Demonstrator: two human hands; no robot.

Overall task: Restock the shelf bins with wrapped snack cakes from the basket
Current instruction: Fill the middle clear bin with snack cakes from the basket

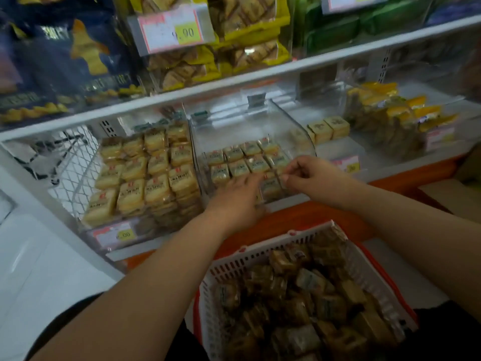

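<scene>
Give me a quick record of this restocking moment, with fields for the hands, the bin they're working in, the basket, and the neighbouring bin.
left hand: fingers flat over the front cakes of the middle bin
right hand: pinching a wrapped cake at the bin's front row
middle bin: clear, two full rows of cakes, rear part bare
basket: white, below the hands, heaped with wrapped cakes
left bin: stacked full of cakes

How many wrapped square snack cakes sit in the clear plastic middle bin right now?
9 snack cakes visible in the clear bin: four in the back row, four in the second row, one front cake between left hand and right hand. Hands may hide more.
</scene>
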